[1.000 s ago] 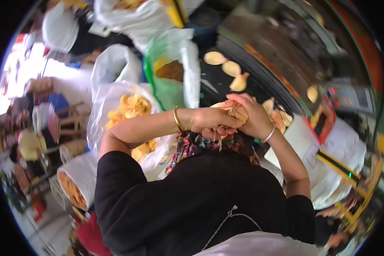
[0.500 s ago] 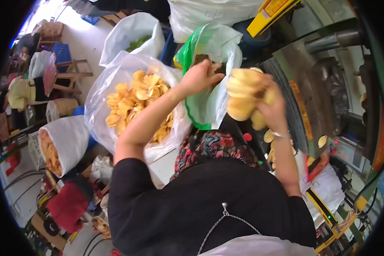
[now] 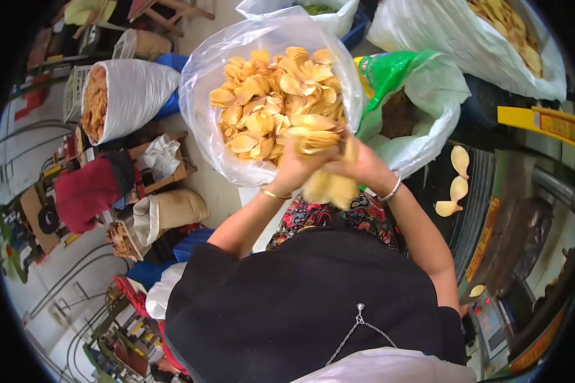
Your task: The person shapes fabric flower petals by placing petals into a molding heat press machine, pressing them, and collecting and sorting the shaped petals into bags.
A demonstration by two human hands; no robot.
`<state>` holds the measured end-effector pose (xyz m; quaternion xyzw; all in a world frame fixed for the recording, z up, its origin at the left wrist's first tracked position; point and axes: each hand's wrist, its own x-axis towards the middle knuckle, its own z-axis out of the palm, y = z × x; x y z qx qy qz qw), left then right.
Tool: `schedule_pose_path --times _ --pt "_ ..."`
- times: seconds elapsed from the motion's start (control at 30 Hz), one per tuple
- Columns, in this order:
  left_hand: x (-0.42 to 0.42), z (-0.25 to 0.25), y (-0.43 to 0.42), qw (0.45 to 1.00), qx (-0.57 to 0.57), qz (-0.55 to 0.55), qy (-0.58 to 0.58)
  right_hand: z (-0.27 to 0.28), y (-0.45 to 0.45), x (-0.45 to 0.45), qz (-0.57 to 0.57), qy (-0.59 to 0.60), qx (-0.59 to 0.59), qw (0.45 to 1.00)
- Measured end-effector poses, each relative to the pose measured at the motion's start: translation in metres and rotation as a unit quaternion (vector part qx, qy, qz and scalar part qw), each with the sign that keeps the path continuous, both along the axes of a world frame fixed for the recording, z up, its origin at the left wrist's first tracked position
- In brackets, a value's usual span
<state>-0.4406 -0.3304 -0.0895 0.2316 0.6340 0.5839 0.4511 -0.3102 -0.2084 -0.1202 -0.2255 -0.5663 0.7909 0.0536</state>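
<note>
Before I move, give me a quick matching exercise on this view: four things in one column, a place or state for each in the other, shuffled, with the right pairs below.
Things
1. Clear plastic bag
2. Green-and-white bag
3. Blurred yellow pieces
4. Row of three pale pieces

Places and states
A. Lying on a black ridged surface
B. Dark brown material inside
C. In the left hand and right hand
D. Heaped with golden petal-like pieces

Right pairs: 1-D, 2-B, 3-C, 4-A.
</note>
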Motion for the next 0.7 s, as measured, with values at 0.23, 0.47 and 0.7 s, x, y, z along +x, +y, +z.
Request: schedule_pose_path --times 0.23,0.47,0.7 --pt "-0.084 -0.077 0.024 0.969 -0.152 -0.041 0.191 0.013 0.01 0.004 -0.006 -0.076 0.014 0.997" --pt "-0.038 -0.231 0.054 0.768 -0.458 -0.222 0.389 0.02 0.003 0.117 -0.131 -0.22 0.231 0.939" --pt "0.245 -0.158 0.127 0.704 -0.005 -0.555 0.443 0.029 -0.101 0.248 -0.509 -0.308 0.29 0.749"
